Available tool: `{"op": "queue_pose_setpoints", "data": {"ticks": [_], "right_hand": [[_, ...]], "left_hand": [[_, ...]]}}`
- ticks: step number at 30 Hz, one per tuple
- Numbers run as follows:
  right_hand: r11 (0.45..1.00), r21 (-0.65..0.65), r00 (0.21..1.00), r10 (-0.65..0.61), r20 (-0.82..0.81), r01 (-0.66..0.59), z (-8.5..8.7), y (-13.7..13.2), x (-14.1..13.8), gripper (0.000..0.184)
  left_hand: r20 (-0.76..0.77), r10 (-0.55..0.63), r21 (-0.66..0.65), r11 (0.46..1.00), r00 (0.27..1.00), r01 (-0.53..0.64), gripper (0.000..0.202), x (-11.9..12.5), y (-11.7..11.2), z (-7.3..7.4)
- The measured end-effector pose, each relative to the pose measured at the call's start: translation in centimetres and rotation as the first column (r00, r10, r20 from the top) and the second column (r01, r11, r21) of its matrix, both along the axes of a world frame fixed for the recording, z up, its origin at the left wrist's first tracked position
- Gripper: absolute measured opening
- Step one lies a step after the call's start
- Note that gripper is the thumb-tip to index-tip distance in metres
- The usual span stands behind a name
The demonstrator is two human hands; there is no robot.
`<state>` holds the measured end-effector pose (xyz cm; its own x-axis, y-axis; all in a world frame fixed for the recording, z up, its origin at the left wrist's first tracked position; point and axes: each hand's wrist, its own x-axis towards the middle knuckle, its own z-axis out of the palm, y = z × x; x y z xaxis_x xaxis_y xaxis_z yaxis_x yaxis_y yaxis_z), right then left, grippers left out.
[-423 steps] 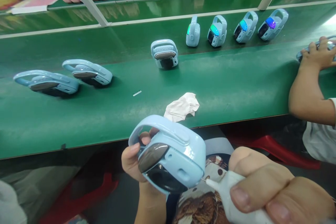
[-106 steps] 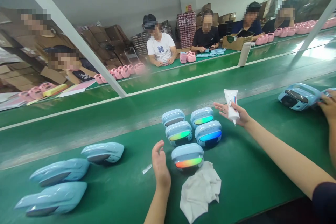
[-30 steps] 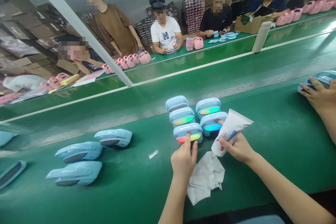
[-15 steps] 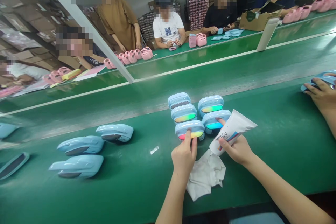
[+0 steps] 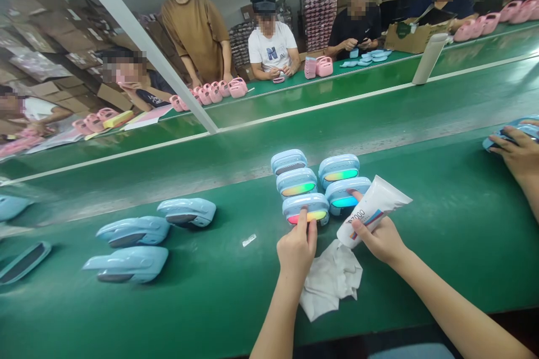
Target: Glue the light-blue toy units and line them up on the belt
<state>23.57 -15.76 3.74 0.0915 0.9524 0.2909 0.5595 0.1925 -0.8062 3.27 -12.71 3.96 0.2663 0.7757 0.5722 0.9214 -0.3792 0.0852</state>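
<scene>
My left hand (image 5: 297, 247) rests its outstretched index finger on the front of a blue plastic device (image 5: 305, 202) whose strip glows red to yellow. The thumb stands apart beside it, and the hand grips nothing. My right hand (image 5: 383, 241) is closed around a white glue tube (image 5: 370, 207) marked "7000", its flat end up to the right. That hand's index finger reaches past the tube to another blue device (image 5: 346, 190), lit cyan. Just behind stand two more lit devices (image 5: 297, 182) (image 5: 339, 169) and one with a dark strip (image 5: 289, 162). A crumpled white cloth (image 5: 330, 280) lies under my hands.
Several blue housings (image 5: 130, 263) lie to the left on the green table (image 5: 210, 303), with a small clear scrap (image 5: 249, 240) nearer the middle. A co-worker's hand (image 5: 516, 148) covers blue parts at far right. Across the belt, people sit by pink housings (image 5: 238, 87).
The view has shifted slightly. My left index finger stays on the same device, and my right hand still holds the glue tube.
</scene>
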Motion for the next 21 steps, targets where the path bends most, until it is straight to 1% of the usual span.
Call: {"op": "queue_pose_setpoints", "data": {"ticks": [6, 12, 21], "right_hand": [[1.000, -0.004, 0.999, 0.015, -0.038, -0.015, -0.12, 0.02, 0.08, 0.059], [0.999, -0.012, 0.998, 0.032, -0.054, -0.033, -0.22, 0.04, 0.23, 0.057], [1.000, 0.001, 0.998, 0.027, -0.049, -0.027, -0.25, 0.08, 0.23, 0.058]], "left_hand": [[0.001, 0.013, -0.026, 1.000, 1.000, -0.013, 0.038, 0.03, 0.04, -0.07], [0.012, 0.005, 0.022, 1.000, 1.000, -0.005, 0.038, 0.13, 0.09, -0.05], [0.001, 0.008, -0.007, 1.000, 1.000, -0.008, 0.038, 0.04, 0.04, 0.04]]}}
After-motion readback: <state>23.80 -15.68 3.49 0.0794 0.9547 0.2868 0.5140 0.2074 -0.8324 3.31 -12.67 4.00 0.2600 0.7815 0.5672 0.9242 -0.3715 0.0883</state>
